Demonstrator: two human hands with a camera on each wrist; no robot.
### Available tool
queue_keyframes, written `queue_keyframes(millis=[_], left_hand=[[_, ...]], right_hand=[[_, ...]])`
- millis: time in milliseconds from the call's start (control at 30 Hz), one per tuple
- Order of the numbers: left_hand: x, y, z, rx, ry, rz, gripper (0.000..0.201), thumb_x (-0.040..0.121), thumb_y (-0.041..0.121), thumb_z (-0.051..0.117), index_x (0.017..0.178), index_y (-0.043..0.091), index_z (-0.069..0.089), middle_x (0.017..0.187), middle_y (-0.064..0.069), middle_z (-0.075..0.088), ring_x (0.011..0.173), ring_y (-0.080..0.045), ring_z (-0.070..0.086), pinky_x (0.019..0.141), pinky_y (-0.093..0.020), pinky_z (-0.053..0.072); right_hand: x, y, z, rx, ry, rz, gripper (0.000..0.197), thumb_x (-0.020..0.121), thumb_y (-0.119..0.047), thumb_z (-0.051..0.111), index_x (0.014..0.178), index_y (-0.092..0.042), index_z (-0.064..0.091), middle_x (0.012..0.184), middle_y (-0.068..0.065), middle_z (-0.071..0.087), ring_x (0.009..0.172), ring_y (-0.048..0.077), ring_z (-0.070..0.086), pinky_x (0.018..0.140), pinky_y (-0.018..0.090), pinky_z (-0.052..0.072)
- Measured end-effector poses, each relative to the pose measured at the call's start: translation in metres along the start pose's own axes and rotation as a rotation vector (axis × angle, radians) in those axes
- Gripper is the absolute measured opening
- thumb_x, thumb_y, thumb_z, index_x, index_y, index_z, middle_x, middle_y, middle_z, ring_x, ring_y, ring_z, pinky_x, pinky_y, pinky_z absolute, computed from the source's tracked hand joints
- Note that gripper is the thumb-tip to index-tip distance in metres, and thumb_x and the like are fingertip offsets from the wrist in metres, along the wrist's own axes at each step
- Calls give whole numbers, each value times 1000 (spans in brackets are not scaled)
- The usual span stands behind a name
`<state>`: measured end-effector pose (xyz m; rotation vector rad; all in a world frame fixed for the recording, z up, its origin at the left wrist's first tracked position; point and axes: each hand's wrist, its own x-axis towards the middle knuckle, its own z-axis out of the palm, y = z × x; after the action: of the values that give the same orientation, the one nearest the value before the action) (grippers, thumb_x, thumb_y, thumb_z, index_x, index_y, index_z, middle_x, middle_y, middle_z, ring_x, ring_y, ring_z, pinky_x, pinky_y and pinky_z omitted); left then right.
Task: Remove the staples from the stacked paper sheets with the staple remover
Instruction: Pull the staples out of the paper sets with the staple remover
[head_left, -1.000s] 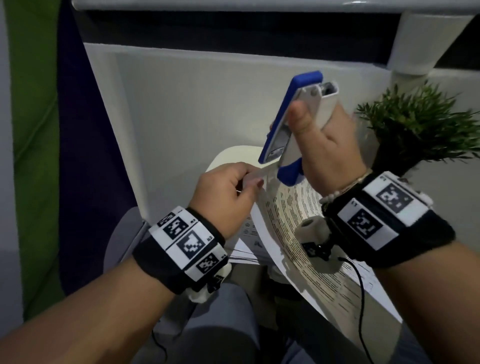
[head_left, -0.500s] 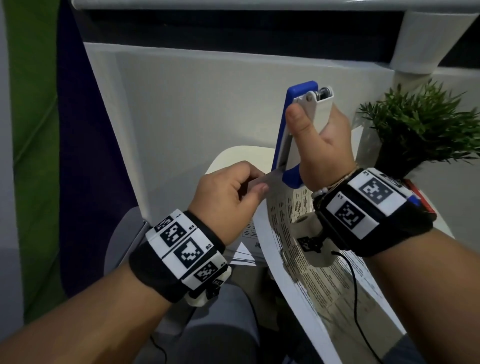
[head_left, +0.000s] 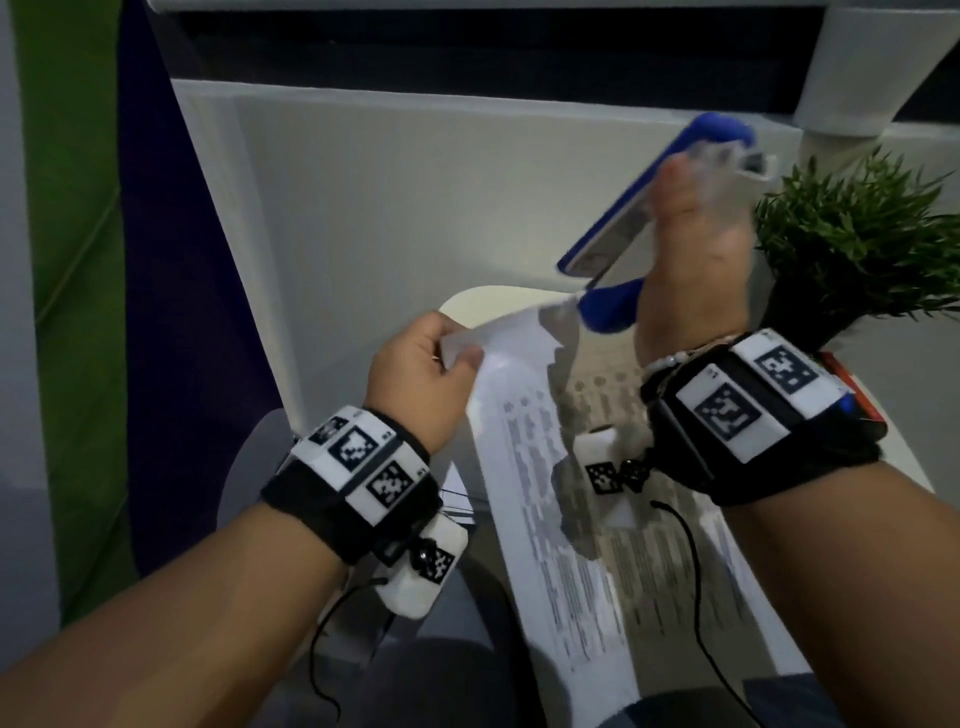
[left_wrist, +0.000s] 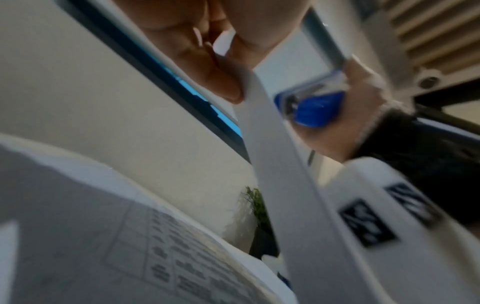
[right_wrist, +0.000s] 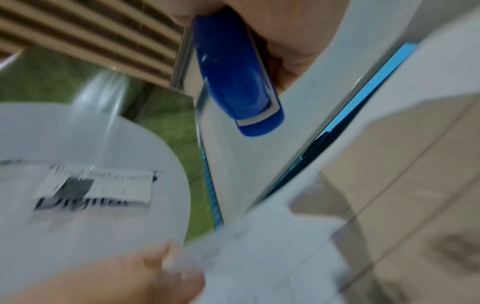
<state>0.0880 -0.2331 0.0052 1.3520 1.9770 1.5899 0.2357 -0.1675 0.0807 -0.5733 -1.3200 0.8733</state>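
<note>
Left hand (head_left: 421, 374) pinched flimsy printed white paper sheets (head_left: 511, 400) at corner.
Right hand (head_left: 696, 280) clasped blue plastic staple remover (head_left: 613, 234) above them.

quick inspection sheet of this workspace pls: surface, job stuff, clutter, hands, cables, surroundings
surface: white round-edged table, with printed paper lying on it.
job's things: paper sheets held up off the table, top corner ragged; blue staple remover raised, its tip near that corner, contact unclear because of blur.
clutter: potted plant; red object partly hidden behind the right wrist.
grippers: left hand pinches the sheets' top edge; right hand grips the staple remover.
cables: thin black cables hang from both wrist cameras, the right one over the sheets.
surroundings: white wall panel; green and dark blue panels at the left.
</note>
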Motion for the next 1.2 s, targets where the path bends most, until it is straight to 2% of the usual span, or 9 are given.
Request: queue_keyframes(millis=[167, 267, 367, 467, 567, 700, 867, 1067, 1200], left_hand=[[20, -21, -17, 167, 194, -142, 9, 90, 22, 52, 93, 14, 54, 87, -5, 61, 76, -22, 57, 66, -28, 44], [8, -35, -19, 354, 49, 85, 8, 92, 16, 51, 96, 16, 57, 89, -1, 58, 80, -24, 58, 71, -30, 45], [-8, -51, -20, 477, -193, 332, 29, 82, 4, 49, 101, 26, 54, 108, -3, 62, 88, -27, 61, 75, -32, 50], [-17, -66, -22, 495, -364, 391, 23, 75, 26, 57, 98, 25, 58, 126, 9, 55, 99, -15, 60, 82, -28, 50], [-23, -69, -20, 439, -411, 368, 44, 74, 59, 52, 91, 21, 67, 125, 24, 45, 98, 5, 53, 81, -7, 38], [-23, -70, -14, 394, -394, 404, 42, 85, 49, 46, 74, 16, 71, 116, 23, 49, 93, 1, 55, 77, 6, 30], [-20, -69, -10, 408, -323, 378, 8, 76, 21, 75, 79, 16, 70, 105, 20, 52, 89, 3, 50, 77, 1, 35], [-21, -61, -11, 340, -316, 259, 61, 68, 33, 81, 123, 30, 55, 119, 20, 41, 102, 2, 45, 88, -11, 34], [-25, -61, -13, 260, -251, 255, 39, 76, 24, 75, 114, 24, 64, 106, 20, 53, 92, 6, 54, 87, -12, 44]], right_hand=[[-9, 33, -31, -47, 178, 264, 14, 97, -35, 49, 106, -24, 49, 89, -15, 53, 62, -18, 55, 57, 1, 40], [-34, 73, -53, -210, 180, 476, 36, 95, -45, 47, 117, -16, 51, 92, -6, 55, 83, 11, 56, 67, 22, 40], [-46, 96, -72, -214, 222, 569, 38, 90, -53, 49, 104, -18, 56, 88, 0, 55, 81, 19, 54, 76, 31, 40], [-49, 100, -75, -200, 224, 559, 26, 92, -48, 50, 87, -23, 53, 76, -4, 53, 69, 13, 52, 70, 29, 41], [-52, 102, -73, -237, 185, 483, 27, 93, -43, 53, 95, -16, 52, 76, -6, 53, 68, 9, 51, 63, 21, 39], [-56, 101, -69, -244, 170, 424, 19, 88, -45, 53, 84, -26, 50, 75, -8, 52, 66, 5, 50, 61, 15, 40], [-57, 99, -69, -239, 179, 413, 17, 97, -33, 50, 81, -27, 48, 76, -9, 52, 67, 3, 51, 61, 11, 41], [-55, 97, -68, -263, 126, 437, 33, 90, -54, 49, 91, -21, 51, 82, 0, 58, 72, 14, 54, 71, 30, 43], [-50, 69, -53, -194, 35, 378, 36, 94, -49, 37, 100, -14, 48, 79, -4, 51, 64, -3, 54, 59, 7, 42]])
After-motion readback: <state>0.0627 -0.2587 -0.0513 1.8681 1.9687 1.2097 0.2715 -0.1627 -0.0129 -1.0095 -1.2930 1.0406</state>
